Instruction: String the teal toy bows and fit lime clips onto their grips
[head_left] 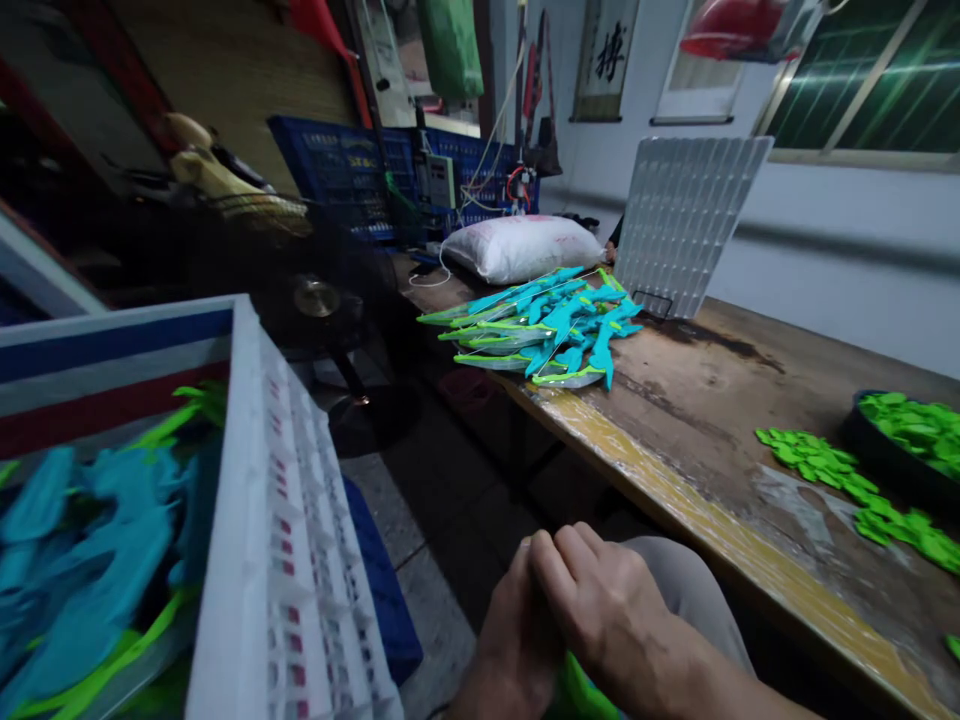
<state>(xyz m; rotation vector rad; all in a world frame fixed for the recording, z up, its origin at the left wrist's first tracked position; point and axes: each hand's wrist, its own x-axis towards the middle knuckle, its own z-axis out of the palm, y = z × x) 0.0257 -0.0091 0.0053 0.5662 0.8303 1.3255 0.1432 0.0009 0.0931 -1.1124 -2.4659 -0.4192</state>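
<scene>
Low in the head view, my left hand (517, 630) and my right hand (600, 600) are pressed together above my lap, fingers closed. Under them shows part of a bright green piece (576, 690); what the fingers themselves grip is hidden. Ahead on the table (690, 390) lies a pile of turquoise and green toy bows (559, 325). Green plastic pieces (817, 460) are scattered at the right, beside a dark tray (862, 435) heaped with more of them.
A white plastic crate (247, 500) with turquoise and green parts stands close at the left. Beyond it is a black fan (315, 297). A white sack (521, 248) and an upright translucent panel (686, 225) are on the table's far part. The table's taped edge (675, 510) runs near my right.
</scene>
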